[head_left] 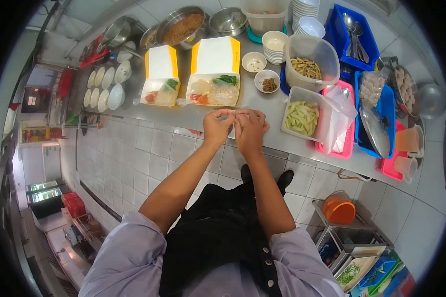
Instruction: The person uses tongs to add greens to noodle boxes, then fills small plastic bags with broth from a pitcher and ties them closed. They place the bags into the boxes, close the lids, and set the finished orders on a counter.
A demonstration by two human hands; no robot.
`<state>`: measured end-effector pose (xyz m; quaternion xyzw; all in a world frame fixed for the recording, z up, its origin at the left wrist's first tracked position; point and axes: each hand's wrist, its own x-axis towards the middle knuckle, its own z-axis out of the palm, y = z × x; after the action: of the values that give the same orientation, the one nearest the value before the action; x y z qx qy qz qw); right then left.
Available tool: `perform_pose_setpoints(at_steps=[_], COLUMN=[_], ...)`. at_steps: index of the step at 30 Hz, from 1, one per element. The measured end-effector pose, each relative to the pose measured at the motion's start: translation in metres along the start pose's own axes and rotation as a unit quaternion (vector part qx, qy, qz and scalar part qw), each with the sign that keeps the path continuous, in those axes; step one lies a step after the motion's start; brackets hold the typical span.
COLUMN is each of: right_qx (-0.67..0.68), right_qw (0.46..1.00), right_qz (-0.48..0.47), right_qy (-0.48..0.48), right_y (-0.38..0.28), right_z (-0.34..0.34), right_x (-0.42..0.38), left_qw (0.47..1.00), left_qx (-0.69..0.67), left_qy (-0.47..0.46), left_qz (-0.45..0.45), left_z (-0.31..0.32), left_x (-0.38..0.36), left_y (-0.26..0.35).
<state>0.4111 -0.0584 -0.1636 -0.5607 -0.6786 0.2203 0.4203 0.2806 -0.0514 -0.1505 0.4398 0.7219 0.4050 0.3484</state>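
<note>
Hands meet at the near edge of the steel table, and I watch them from above. My left hand and right hand are pressed fingertip to fingertip, and each grip is narrowed to a pinch on something small and pale held between them; it is too small for me to tell what it is. A bit of white shows just under the fingers, at the table's edge.

Just beyond the hands, a little to the left, lies the larger open takeaway box, its yellow-edged lid standing up and its tray holding noodles, greens and something orange. It is near the hands but not touching them. A second, smaller open takeaway box sits beside it, further left, with similar food inside.

To the right of my hands, close by, stands a clear container of pale green slices, and behind it a clear tub of fried strips. Two small bowls sit between the boxes and the tubs. A pink basket with plastic bags lies further right, and a blue tray of spoons stands at the back.
</note>
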Motion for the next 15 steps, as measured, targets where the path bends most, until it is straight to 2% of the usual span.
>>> perform_pose_setpoints(at_steps=[1, 5, 7, 8, 10, 11, 13, 15], right_qx=[-0.004, -0.002, -0.005, -0.01, -0.019, 0.002, 0.018, 0.029], right_qw=[1.0, 0.998, 0.995, 0.992, 0.985, 0.98, 0.971, 0.959], right_qz=[0.004, 0.019, 0.018, 0.008, 0.0, 0.031, 0.064, 0.102], right_qy=[0.001, -0.062, -0.098, -0.129, -0.169, -0.197, -0.229, -0.261], right_y=[0.002, 0.008, 0.007, 0.007, 0.009, 0.011, 0.013, 0.014], right_z=[-0.002, -0.014, -0.023, -0.029, -0.033, -0.033, -0.035, -0.038], right_x=[0.001, 0.012, 0.02, 0.023, 0.028, 0.03, 0.033, 0.033], left_qw=[0.998, 0.995, 0.978, 0.98, 0.953, 0.956, 0.935, 0.928], left_qx=[0.022, 0.012, 0.042, 0.037, 0.073, 0.067, 0.065, 0.08], left_qy=[-0.001, -0.029, -0.061, -0.063, -0.107, -0.107, -0.099, -0.103], left_qz=[0.059, 0.091, 0.194, 0.186, 0.273, 0.266, 0.334, 0.348], left_z=[-0.003, -0.013, -0.02, -0.025, -0.03, -0.03, -0.03, -0.03], left_x=[0.001, 0.003, 0.003, 0.004, 0.007, 0.006, 0.007, 0.008], left_y=[-0.002, -0.009, -0.006, -0.006, -0.004, -0.004, -0.005, -0.008])
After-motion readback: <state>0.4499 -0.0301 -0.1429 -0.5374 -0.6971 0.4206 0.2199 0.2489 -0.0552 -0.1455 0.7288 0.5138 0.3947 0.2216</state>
